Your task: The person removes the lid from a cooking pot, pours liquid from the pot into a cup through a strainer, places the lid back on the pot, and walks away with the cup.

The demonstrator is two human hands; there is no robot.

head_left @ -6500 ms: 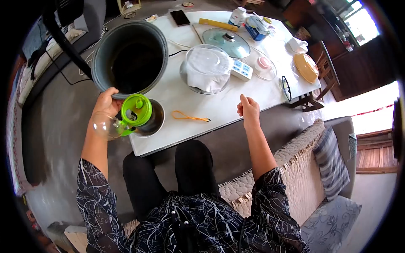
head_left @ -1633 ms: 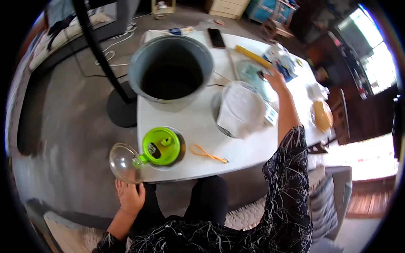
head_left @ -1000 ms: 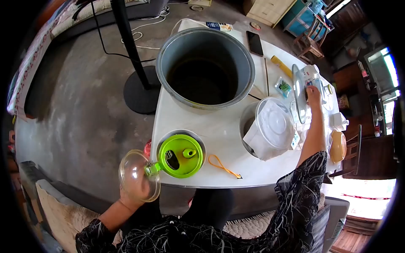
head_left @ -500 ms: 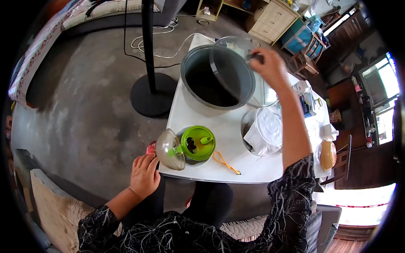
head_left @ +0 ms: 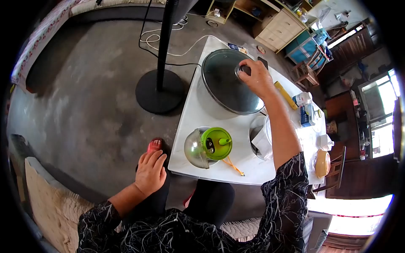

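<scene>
My right hand (head_left: 256, 78) grips the dark knob (head_left: 244, 70) of a round glass lid (head_left: 223, 74). The lid lies over the big pot, whose body is now mostly hidden beneath it. My left hand (head_left: 151, 172) rests on my left knee with its fingers stretched out, holding nothing. To the right of that hand, near the table's front edge, stands a green round container (head_left: 219, 152) with a clear dome cover (head_left: 195, 149) tilted at its left side. An orange cord (head_left: 234, 166) lies beside it.
On the white table (head_left: 185, 122), a clear container (head_left: 256, 147) holding white plastic sits under my right forearm. Further right are a white bottle (head_left: 302, 99), a blue box (head_left: 307, 115) and a tan bowl (head_left: 322, 163). A black stand (head_left: 160, 90) rises from the floor at the left.
My right hand has brought the glass lid down from its tilted hold onto the pot, covering the opening. The left hand stays at the knee. The view has shifted slightly.
</scene>
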